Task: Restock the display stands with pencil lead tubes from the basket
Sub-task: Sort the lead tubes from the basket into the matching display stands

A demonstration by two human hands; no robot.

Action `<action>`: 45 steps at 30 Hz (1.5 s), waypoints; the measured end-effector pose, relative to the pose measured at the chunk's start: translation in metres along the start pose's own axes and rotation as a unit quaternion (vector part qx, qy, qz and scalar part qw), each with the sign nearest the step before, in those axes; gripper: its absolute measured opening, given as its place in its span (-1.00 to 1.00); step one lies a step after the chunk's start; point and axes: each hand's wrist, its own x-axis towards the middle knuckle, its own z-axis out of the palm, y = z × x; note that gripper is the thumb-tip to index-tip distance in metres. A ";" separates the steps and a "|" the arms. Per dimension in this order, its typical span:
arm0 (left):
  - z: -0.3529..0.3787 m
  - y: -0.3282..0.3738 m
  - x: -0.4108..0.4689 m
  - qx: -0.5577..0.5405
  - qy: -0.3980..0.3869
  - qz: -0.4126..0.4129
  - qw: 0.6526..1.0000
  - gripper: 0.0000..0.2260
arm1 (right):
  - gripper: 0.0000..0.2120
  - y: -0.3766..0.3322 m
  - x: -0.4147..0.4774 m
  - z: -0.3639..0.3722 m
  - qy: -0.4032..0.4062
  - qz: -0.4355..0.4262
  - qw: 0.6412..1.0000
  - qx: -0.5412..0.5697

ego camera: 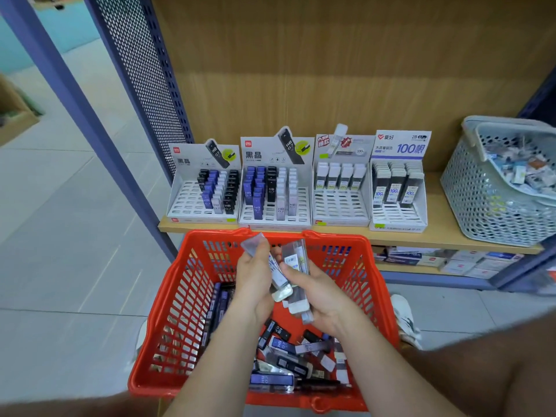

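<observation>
Over the basket point(180, 296) | left hand point(254, 275) and right hand point(320, 296), fingers point(294, 276) clamped on tubes point(296, 258) | stands point(276, 188) part-filled, front slots empty | many tubes left

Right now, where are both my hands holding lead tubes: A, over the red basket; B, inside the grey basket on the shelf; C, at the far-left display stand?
A: the left hand and right hand both grip clear lead tubes directly above the red basket.
</observation>
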 end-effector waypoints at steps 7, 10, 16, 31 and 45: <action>0.004 0.004 -0.012 0.065 -0.038 0.041 0.996 -0.78 | -0.62 -0.005 -0.003 0.007 -0.040 0.016 0.998 0.035; 0.006 0.008 -0.009 0.112 -0.059 0.056 0.990 -0.59 | -0.76 -0.009 -0.001 0.012 -0.036 0.029 0.996 0.076; 0.001 0.017 0.000 0.132 -0.016 0.056 0.990 -0.60 | -0.84 -0.015 0.004 0.019 -0.034 0.001 0.992 0.125; -0.014 0.022 0.016 0.159 -0.020 0.112 0.981 -0.59 | -0.81 -0.019 0.022 0.026 -0.018 -0.022 1.000 -0.011; -0.027 0.033 0.016 0.178 -0.096 0.068 0.977 -0.90 | -0.87 -0.027 0.039 0.039 0.129 -0.102 0.984 0.076</action>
